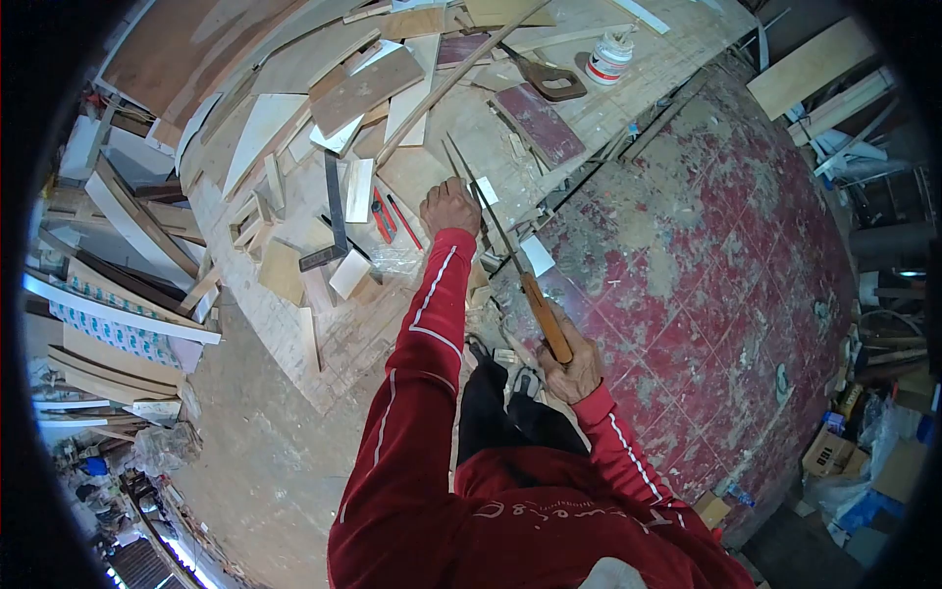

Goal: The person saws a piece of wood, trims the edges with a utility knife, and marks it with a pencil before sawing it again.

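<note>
My right hand (574,361) is wrapped round the orange-brown wooden handle of a handsaw (502,234). Its narrow blade points up and left, over the edge of the work table (368,324). Just left of the blade, my left hand (451,208) presses down on the table with curled fingers; whatever lies under them is hidden. A small white piece (486,190) shows on the far side of the blade. Left of that hand lie a thin red and black pencil-like stick (404,222), a red cutter (382,217) and a dark try square (335,206).
Boards and offcuts (368,90) cover the table's far part, beside a second saw (546,79), a white glue jar (609,59) and a dark red board (538,123). A white offcut (537,255) shows right of the blade. Curved strips (123,306) are stacked at left.
</note>
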`<state>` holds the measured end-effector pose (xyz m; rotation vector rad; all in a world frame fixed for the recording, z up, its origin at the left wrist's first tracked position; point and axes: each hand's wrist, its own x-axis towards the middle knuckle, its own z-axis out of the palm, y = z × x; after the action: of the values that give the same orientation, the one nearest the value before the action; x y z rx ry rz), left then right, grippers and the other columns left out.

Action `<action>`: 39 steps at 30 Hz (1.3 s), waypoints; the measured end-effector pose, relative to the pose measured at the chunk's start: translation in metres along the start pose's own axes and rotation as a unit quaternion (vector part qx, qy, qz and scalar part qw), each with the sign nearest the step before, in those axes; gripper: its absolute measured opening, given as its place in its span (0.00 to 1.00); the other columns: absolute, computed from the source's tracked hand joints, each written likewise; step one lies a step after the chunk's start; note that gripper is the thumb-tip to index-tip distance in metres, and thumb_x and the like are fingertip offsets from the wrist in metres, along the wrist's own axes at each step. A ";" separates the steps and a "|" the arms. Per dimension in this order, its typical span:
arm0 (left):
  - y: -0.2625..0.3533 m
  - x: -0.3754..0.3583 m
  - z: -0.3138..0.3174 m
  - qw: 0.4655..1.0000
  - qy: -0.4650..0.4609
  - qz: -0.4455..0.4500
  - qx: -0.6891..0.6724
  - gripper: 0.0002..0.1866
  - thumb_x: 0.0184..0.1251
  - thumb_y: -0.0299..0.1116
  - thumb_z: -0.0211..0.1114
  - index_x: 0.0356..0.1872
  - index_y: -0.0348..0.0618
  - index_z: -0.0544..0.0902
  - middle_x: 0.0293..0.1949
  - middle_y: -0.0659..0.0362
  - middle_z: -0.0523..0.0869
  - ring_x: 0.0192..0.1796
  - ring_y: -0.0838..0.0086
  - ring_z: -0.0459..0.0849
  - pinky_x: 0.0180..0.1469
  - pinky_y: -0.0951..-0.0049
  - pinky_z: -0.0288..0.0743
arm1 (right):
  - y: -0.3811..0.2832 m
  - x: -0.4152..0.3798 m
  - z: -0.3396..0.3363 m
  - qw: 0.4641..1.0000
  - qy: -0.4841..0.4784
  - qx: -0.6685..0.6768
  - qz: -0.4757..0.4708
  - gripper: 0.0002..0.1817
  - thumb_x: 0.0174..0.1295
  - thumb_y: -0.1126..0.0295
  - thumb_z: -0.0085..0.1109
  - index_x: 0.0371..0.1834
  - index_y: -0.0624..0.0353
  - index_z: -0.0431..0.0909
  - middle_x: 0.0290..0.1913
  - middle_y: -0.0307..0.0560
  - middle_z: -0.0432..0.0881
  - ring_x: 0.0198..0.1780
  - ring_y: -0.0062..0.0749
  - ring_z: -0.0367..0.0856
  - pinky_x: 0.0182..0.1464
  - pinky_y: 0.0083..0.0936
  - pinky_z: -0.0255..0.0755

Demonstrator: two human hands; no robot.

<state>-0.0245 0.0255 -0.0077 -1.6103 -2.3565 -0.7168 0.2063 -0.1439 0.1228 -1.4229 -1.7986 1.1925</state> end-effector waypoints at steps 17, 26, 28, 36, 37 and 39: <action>-0.001 0.004 -0.001 1.000 0.004 -0.011 0.002 0.06 0.60 0.35 0.57 0.30 0.45 0.77 0.29 0.55 0.84 0.37 0.61 0.82 0.38 0.58 0.72 | 0.008 -0.027 0.003 0.998 0.039 0.048 0.020 0.29 0.54 0.79 0.53 0.64 0.54 0.68 0.39 0.56 0.83 0.37 0.42 0.86 0.38 0.29 0.77; -0.001 0.004 0.000 1.000 0.007 -0.012 0.001 0.07 0.61 0.36 0.56 0.29 0.45 0.77 0.28 0.54 0.83 0.37 0.61 0.81 0.38 0.58 0.72 | 0.015 -0.002 0.015 0.999 0.038 0.038 -0.009 0.30 0.54 0.77 0.52 0.64 0.53 0.67 0.42 0.64 0.80 0.36 0.50 0.85 0.36 0.34 0.77; -0.002 0.004 0.002 1.000 0.006 -0.013 0.003 0.07 0.62 0.36 0.56 0.29 0.45 0.77 0.28 0.54 0.83 0.36 0.61 0.81 0.38 0.58 0.72 | 0.018 -0.026 0.009 0.998 0.038 0.053 0.007 0.30 0.54 0.78 0.52 0.64 0.52 0.67 0.42 0.65 0.80 0.35 0.54 0.83 0.35 0.35 0.77; 0.000 0.005 -0.005 1.000 0.005 0.010 0.004 0.11 0.67 0.38 0.53 0.30 0.44 0.78 0.26 0.51 0.82 0.33 0.59 0.82 0.36 0.58 0.73 | 0.025 0.023 0.028 0.999 0.035 0.007 -0.011 0.31 0.54 0.78 0.52 0.65 0.56 0.66 0.39 0.62 0.82 0.33 0.47 0.85 0.35 0.31 0.76; 0.001 0.006 -0.006 1.000 0.011 0.011 0.002 0.11 0.67 0.38 0.53 0.30 0.43 0.78 0.26 0.51 0.82 0.33 0.59 0.82 0.37 0.58 0.73 | 0.027 0.024 0.027 0.999 0.042 0.002 -0.030 0.31 0.53 0.77 0.52 0.65 0.56 0.66 0.38 0.62 0.83 0.33 0.46 0.85 0.35 0.31 0.76; 0.000 0.006 -0.005 1.000 0.018 0.006 0.001 0.11 0.67 0.38 0.53 0.30 0.43 0.78 0.26 0.51 0.82 0.33 0.59 0.82 0.37 0.58 0.73 | 0.031 -0.004 0.020 0.998 0.053 0.020 -0.026 0.31 0.53 0.77 0.53 0.65 0.55 0.66 0.37 0.62 0.82 0.32 0.49 0.85 0.34 0.32 0.76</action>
<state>-0.0270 0.0281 -0.0009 -1.5958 -2.3200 -0.7344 0.2051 -0.1523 0.0872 -1.3807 -1.7197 1.1003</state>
